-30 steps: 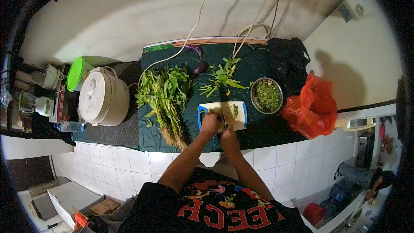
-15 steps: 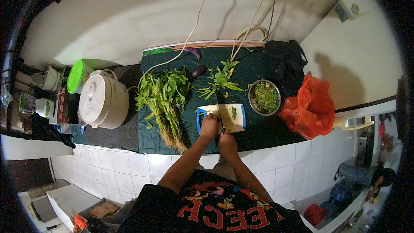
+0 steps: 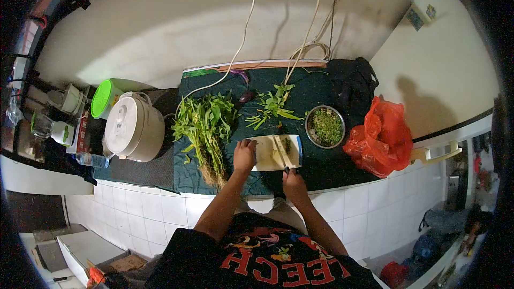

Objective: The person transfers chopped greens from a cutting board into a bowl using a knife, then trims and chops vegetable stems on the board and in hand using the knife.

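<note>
My right hand (image 3: 294, 182) is wrapped round the handle of a knife (image 3: 281, 152), whose blade lies across the cutting board (image 3: 262, 155). Chopped greens (image 3: 288, 144) sit on the board to the right of the blade. My left hand (image 3: 245, 155) is closed at the board's left edge, and its grip is too small to make out. Cut green stems and leaves (image 3: 274, 104) lie behind the board. Left of my left hand is a large leafy bunch (image 3: 206, 128) with roots. A metal bowl (image 3: 325, 127) of chopped greens stands right of the board.
A purple eggplant (image 3: 247, 96) lies behind the leafy bunch. The red plastic bag (image 3: 381, 139) is at the right, with a black bag (image 3: 350, 83) behind it. A white rice cooker (image 3: 134, 127) and a green-lidded container (image 3: 101, 99) stand left. Cables hang down the wall.
My left hand has moved left, away from the knife, to the board's edge. The knife has shifted right and now tilts across the board towards the chopped greens.
</note>
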Available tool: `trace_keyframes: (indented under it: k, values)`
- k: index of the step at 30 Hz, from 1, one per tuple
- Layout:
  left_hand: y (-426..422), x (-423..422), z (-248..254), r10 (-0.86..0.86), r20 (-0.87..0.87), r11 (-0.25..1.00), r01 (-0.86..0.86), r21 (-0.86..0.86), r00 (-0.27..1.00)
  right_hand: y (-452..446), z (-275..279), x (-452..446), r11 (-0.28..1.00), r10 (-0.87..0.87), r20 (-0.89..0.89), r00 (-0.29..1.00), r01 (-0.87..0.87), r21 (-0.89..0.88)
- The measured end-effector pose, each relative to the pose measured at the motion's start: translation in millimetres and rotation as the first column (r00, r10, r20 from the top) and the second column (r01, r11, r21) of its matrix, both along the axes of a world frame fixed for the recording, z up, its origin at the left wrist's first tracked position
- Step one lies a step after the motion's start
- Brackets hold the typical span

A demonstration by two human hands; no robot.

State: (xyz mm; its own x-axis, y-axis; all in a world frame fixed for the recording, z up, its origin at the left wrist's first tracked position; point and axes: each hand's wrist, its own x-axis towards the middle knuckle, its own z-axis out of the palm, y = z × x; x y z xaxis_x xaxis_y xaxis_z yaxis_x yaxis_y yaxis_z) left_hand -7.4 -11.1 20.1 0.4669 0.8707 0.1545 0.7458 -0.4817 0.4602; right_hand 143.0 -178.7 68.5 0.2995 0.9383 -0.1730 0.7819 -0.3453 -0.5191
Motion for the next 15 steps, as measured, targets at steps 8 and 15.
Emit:
trace_keyframes:
  k: [8,15]
  values:
    - [4,-2,-17,-0.049,-0.095,0.998,0.053,0.045,0.994,-43,3,1,0.922,-0.009,-0.107,0.994,-0.033,-0.385]
    - [-27,22,-10,-0.218,-0.096,0.975,0.221,0.022,0.971,-46,5,13,1.000,0.006,0.011,1.000,-0.006,0.016]
